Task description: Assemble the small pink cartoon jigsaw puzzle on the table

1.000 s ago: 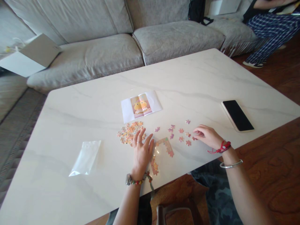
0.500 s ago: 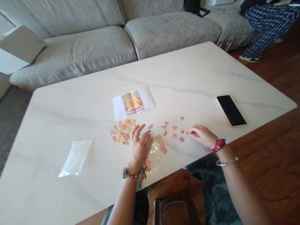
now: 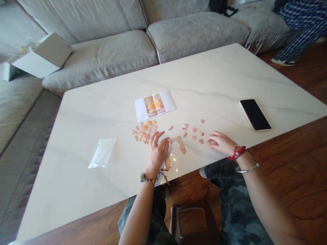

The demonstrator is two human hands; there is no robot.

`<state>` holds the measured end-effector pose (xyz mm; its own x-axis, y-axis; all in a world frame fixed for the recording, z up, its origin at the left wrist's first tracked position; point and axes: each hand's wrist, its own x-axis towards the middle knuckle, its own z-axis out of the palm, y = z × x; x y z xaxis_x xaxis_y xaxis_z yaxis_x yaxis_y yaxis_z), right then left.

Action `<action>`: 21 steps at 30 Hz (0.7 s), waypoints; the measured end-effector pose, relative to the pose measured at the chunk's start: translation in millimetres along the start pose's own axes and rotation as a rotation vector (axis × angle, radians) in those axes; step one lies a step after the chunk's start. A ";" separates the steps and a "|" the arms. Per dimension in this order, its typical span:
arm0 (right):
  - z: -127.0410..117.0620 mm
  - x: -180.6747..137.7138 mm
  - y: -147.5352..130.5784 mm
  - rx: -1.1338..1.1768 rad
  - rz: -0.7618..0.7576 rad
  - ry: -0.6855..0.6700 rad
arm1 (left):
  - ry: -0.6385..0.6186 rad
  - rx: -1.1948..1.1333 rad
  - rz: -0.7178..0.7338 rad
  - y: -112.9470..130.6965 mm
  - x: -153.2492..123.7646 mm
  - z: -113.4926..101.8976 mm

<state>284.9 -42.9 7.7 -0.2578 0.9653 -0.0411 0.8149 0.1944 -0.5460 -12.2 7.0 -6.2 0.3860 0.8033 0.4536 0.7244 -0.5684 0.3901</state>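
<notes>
lying outside clear bag: heaped puzzle pieces

Home living room, by look; long grey sofa; marble-patterned table; wooden floor.

**Red, Silver and Camouflage**

A slim silver-coloured finger ring sits on the left hand. Its wrist wears a chunky silver-coloured metal piece beside a bracelet of small, round, multicoloured beads, trailing a thin dark cord. The right hand has a red cord bracelet at the wrist and, farther up the bare forearm, a smooth, round silver-coloured bangle. Dark grey-green camouflage cloth trousers cover the legs.
</notes>
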 end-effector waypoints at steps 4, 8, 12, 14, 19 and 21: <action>9.3 -2.6 -9.8 -0.040 0.010 0.066 | 0.012 -0.004 0.006 7.2 -6.6 -4.6; 17.6 -11.7 -15.5 -0.109 0.022 0.261 | 0.006 -0.026 -0.015 16.5 -19.9 -8.3; 23.0 -26.7 -11.7 -0.053 0.022 0.304 | -0.005 -0.047 -0.015 25.3 -33.1 -8.5; 24.4 -33.9 -7.6 0.018 0.025 0.292 | -0.020 -0.052 0.002 28.6 -37.1 -7.3; 27.5 -32.7 1.5 0.082 0.073 0.325 | -0.055 -0.037 0.030 31.4 -39.3 -3.2; 28.8 -25.7 3.6 0.073 0.077 0.318 | -0.054 -0.032 0.027 30.5 -38.6 -1.8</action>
<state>279.6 -72.1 -17.3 -0.0126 0.9849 0.1727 0.7837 0.1170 -0.6100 -6.0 -41.6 -10.4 0.4362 0.7956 0.4204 0.6951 -0.5946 0.4040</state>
